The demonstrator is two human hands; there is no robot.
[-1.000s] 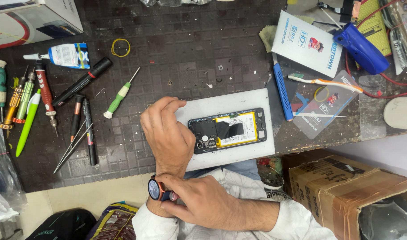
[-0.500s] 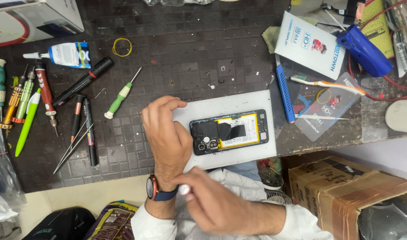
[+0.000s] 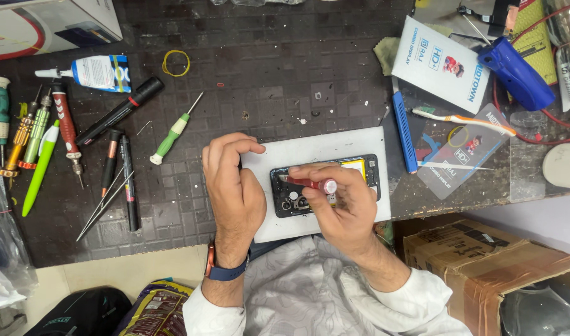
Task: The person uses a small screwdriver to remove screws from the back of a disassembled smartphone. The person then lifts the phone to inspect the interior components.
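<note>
We're bracing the opened phone (image 3: 325,185) with the left hand (image 3: 232,186), fingers curled over its left edge. Right hand (image 3: 341,208) is pinching a red screwdriver (image 3: 310,183), tip working beside the left fingertips. Back cover is already off; internals remaining in place on the white pad (image 3: 316,149).

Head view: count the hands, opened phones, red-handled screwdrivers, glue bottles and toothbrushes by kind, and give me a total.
Hands: 2 (left hand, right hand)
Opened phones: 1
Red-handled screwdrivers: 2 (one in the right hand, one lying on the mat)
Glue bottles: 1
Toothbrushes: 1
Total: 7
</note>
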